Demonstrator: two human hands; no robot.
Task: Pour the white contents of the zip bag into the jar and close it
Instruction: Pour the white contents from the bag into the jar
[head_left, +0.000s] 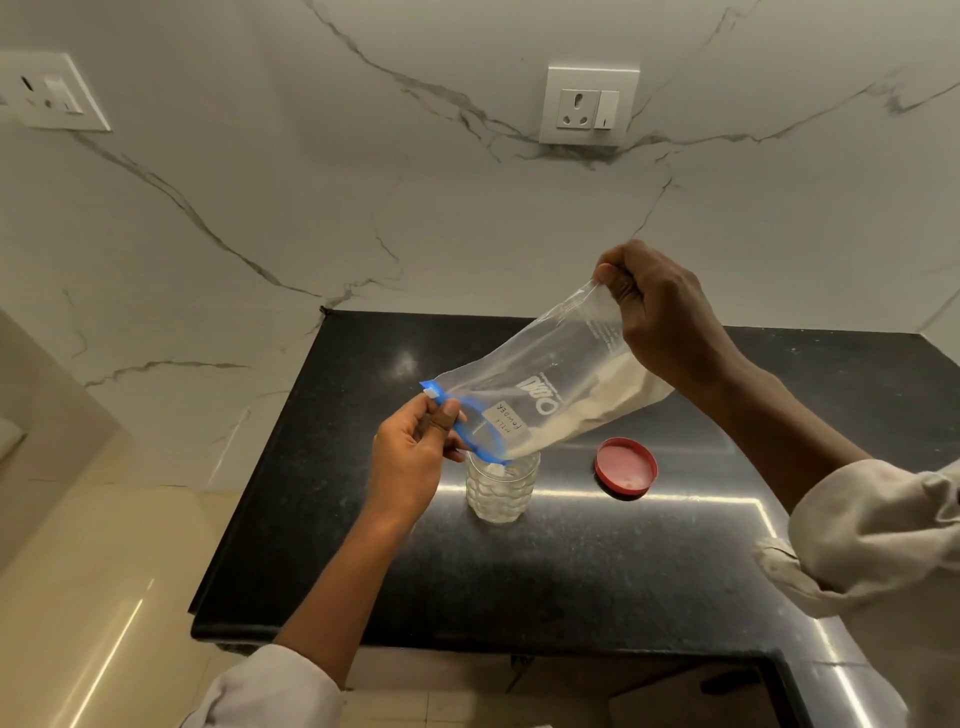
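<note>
**While the bag is tipped, pour slow and keep its mouth over the jar**

While you hold the bag (545, 384) like this, you are in the middle of the pour. Your right hand (660, 317) pinches the bottom corner of the bag and lifts it high. Your left hand (415, 457) pinches the blue zip edge (470, 434) and holds the open mouth right over the jar (501, 486). Both hands grip the bag, and nothing else.

The jar stands on the dark counter (519, 571), close to the front edge. It is open. A little white powder (597, 400) looks to be inside it, but most of the powder sits in the low side of the bag, near the mouth. The red lid (627, 466) lies flat on the counter, just beside the jar on your right.

To do this well, I think you should lift the right hand a bit at a time. Then the powder slides, and does not rush out in a lump. Keep the low corner of the mouth inside the rim of the jar. The jar mouth is small, so powder could spill on the counter if the bag drifts. No hand holds the jar, so do not push on it with the bag, or it could tip. Give the bag a soft shake if powder sticks in the folds. The lid is close for when the bag is empty.
</note>
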